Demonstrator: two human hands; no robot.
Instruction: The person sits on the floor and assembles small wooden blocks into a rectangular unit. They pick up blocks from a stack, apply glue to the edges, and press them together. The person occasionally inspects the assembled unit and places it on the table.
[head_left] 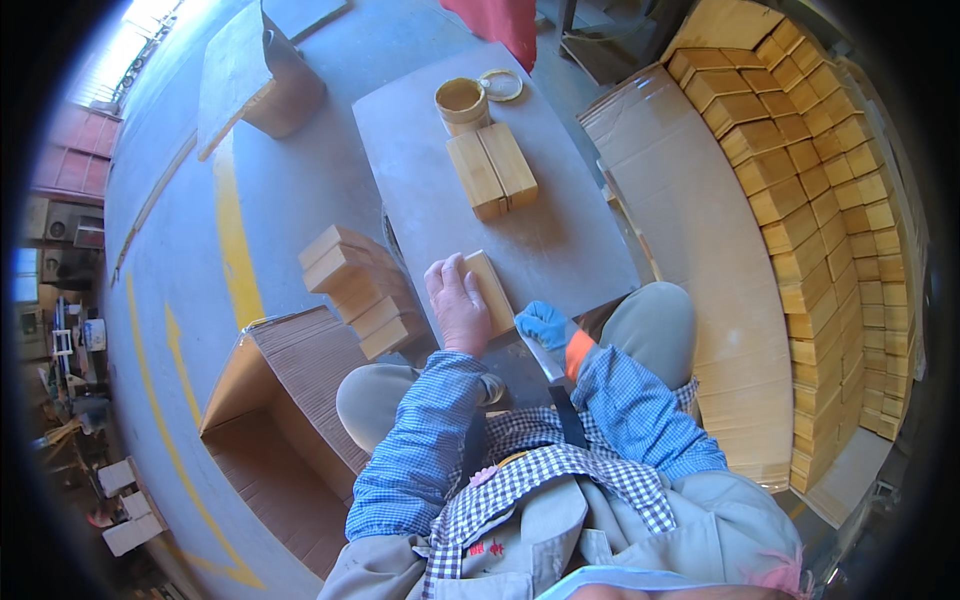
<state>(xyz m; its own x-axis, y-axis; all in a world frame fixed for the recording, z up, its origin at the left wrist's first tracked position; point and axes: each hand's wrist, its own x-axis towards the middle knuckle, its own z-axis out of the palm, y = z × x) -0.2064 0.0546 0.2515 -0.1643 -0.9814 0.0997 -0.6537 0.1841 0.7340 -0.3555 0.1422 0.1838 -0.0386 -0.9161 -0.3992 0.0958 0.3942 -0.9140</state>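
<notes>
Block lies at the near edge of our table, its long axis slanting from far left to near right, so one end points away from us and a little left, the other toward our lap. Our left hand lies along its left side, fingers slightly parted; their undersides are hidden, so we cannot tell whether they grip it or only press. Our right hand, in a blue glove, is just beside the block's near right end, its fingers folded closed on a pale strip that slants down toward our lap. A black band shows below; we cannot tell if it is part of the strip.

We see bare tabletop beyond the block and to its right. On the near side our knees crowd the edge.

Farther up the table, a pair of blocks stands in the way, with an open tin just behind and its lid beside that. Left of the table we have a stack of blocks, and nearer us an open carton. To our right, a flap reaches toward the table from a big carton packed with blocks.
</notes>
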